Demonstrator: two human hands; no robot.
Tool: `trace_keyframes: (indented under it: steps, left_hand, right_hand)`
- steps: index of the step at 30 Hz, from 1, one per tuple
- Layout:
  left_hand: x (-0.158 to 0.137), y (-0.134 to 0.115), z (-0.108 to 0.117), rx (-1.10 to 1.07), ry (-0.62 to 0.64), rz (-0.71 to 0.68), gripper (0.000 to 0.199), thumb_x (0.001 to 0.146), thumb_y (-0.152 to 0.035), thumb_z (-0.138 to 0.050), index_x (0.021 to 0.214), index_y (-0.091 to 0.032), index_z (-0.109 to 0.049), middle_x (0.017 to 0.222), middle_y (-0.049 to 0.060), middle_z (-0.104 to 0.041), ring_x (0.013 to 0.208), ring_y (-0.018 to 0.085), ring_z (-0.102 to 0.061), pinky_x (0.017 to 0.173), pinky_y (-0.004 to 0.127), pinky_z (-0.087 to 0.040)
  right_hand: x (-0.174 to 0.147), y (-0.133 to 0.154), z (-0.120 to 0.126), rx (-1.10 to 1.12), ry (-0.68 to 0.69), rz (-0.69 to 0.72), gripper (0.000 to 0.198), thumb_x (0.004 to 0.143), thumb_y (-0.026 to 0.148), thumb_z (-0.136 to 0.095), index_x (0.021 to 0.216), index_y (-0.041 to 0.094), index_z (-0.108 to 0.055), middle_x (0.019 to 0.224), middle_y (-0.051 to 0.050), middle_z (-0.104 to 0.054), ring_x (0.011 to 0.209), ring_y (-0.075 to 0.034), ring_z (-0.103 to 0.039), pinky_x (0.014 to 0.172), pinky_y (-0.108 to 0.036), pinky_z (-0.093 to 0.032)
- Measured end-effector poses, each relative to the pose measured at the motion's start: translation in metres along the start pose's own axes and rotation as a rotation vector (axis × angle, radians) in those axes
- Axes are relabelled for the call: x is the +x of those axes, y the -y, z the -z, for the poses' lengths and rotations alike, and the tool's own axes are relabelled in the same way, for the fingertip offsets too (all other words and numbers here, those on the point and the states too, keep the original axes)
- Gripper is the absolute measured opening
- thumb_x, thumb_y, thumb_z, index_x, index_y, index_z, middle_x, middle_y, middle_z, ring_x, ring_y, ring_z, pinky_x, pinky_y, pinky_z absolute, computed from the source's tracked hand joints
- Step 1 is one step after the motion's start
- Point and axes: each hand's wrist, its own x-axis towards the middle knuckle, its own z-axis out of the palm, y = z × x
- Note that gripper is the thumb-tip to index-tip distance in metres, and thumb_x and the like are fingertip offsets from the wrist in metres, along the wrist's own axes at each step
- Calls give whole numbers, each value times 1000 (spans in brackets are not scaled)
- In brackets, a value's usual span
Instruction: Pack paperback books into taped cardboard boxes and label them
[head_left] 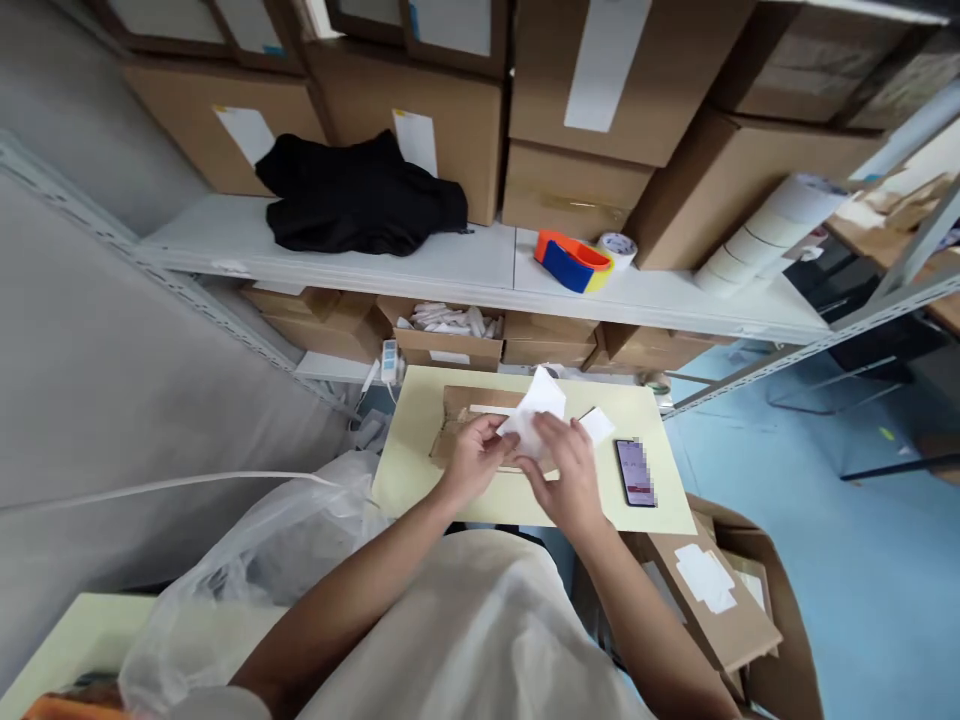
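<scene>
A white sheet of paper is held between my two hands over the small cream table. My left hand pinches its left edge between thumb and fingers. On the other side, my right hand has its fingertips on the paper, thumb pointing toward the left hand. Beneath the paper lies a flat piece of brown cardboard with a torn left end, partly hidden by my hands. Right of my right hand rests another white paper piece, and beyond it a phone with its screen lit.
A shelf behind the table bears large cardboard boxes, a black garment, coloured bands and white rolls. Clear plastic sheeting hangs at left. An open carton with flattened cardboard stands at lower right.
</scene>
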Motion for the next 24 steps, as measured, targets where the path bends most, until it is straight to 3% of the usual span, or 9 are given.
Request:
trace_keyframes:
  steps: [2, 7, 15, 17, 21, 24]
  left_hand:
    - [-15, -4, 2, -131, 23, 33, 38, 69, -46, -75, 92, -18, -62, 81, 2, -69, 72, 15, -64, 73, 29, -51]
    - [-41, -12, 19, -367, 77, 53, 35, 72, -47, -74, 85, -20, -57, 75, -1, -65, 75, 14, -64, 86, 33, -50]
    - [-46, -22, 34, -196, 109, 31, 31, 71, -46, -75, 73, -18, -62, 75, -1, -62, 73, 13, -59, 79, 29, -49]
    - [-46, -22, 35, -156, 114, 6, 31, 71, -46, -75, 70, -19, -61, 72, -1, -60, 71, 13, -58, 75, 27, -49]
    - [-49, -19, 38, -88, 173, -40, 30, 72, -48, -72, 67, -20, -61, 71, 0, -62, 71, 16, -59, 74, 30, -49]
    - [-51, -18, 43, -5, 173, -90, 27, 75, -47, -69, 68, -21, -63, 71, 1, -62, 72, 17, -59, 75, 31, -49]
  right_hand:
    - [-6, 21, -7, -20, 109, 84, 35, 88, 25, -59, 123, 31, -56, 122, -8, -66, 115, -26, -61, 107, -53, -35]
    - [-14, 40, -14, -27, 57, 114, 32, 90, 18, -56, 118, 32, -59, 115, -6, -70, 106, -23, -67, 101, -51, -42]
    - [-16, 58, -7, 13, 70, 26, 26, 87, 23, -60, 111, 32, -64, 116, -7, -69, 110, -27, -65, 102, -55, -42]
    - [-15, 64, -7, 63, 72, -38, 23, 83, 29, -66, 107, 29, -67, 114, -9, -69, 108, -28, -65, 96, -52, -47]
    - [-15, 75, -9, 270, 101, -222, 11, 83, 30, -67, 93, 27, -70, 89, -6, -71, 83, -23, -69, 72, -38, -57]
    - [-16, 79, -12, 399, 124, -298, 9, 84, 29, -66, 90, 28, -72, 85, -4, -72, 80, -21, -69, 72, -36, -57]
